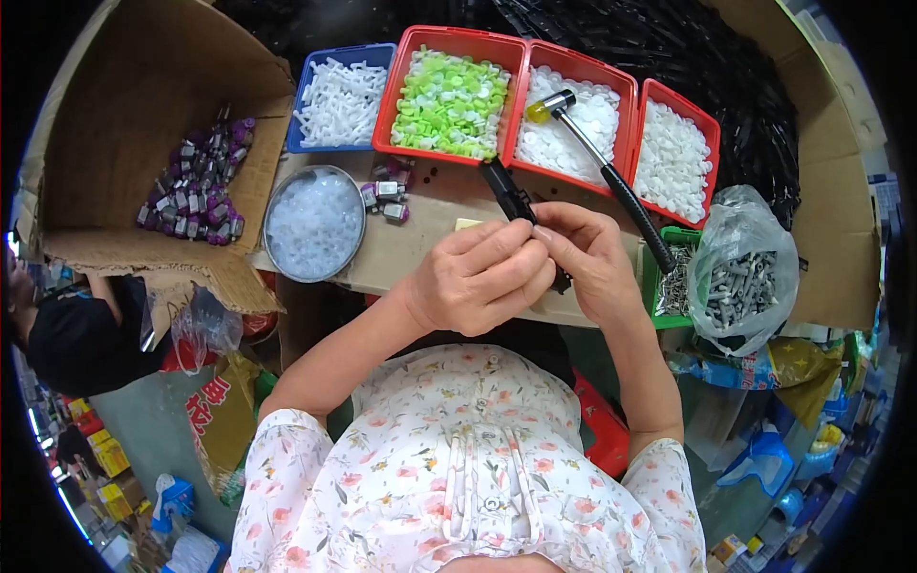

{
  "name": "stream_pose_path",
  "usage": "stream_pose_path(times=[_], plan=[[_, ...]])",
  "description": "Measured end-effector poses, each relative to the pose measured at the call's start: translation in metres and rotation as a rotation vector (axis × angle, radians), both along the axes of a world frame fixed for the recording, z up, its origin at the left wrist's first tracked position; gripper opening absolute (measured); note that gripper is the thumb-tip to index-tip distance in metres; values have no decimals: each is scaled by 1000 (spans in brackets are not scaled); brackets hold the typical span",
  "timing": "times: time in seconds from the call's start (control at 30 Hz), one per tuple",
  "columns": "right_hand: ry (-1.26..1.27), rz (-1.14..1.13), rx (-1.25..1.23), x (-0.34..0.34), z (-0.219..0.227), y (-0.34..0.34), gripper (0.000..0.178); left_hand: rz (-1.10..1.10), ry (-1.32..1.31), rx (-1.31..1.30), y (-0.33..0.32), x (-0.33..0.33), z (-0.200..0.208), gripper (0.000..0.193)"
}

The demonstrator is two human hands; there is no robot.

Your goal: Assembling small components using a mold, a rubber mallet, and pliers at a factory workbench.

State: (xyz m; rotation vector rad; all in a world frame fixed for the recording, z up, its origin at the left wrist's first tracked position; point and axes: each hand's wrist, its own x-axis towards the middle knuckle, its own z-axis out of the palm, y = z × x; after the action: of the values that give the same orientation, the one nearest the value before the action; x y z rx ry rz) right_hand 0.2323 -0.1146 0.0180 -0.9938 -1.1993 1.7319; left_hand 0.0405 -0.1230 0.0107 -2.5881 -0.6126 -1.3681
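Note:
My left hand and my right hand meet above the table's near edge, both closed on a long, narrow black plastic part. Its far end points away, toward the red bins, and a short piece shows below my fingers. Fingertips of both hands pinch close together at its middle; anything small between them is hidden. Just beyond lies a mallet with a yellow tip and black grip, its head resting on a red bin of white discs. Small motors with purple ends lie left of the part.
A blue bin of white sticks, a red bin of green pieces and another red bin line the back. Left are a metal bowl and cardboard box. A green bin and clear bag stand right.

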Motion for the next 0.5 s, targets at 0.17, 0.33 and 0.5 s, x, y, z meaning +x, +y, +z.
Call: stream_pose_path(times=[0.17,0.33,0.5], plan=[[-461,71,249,17,-8,-1,17,-34,-75,-55,-17,5,-24,22],[-882,93,831,12,-16,-5,16,135,-101,-201,-30,-10,-41,27],[-815,66,763,8,-17,5,16,259,-13,-337,-24,-16,-53,25]])
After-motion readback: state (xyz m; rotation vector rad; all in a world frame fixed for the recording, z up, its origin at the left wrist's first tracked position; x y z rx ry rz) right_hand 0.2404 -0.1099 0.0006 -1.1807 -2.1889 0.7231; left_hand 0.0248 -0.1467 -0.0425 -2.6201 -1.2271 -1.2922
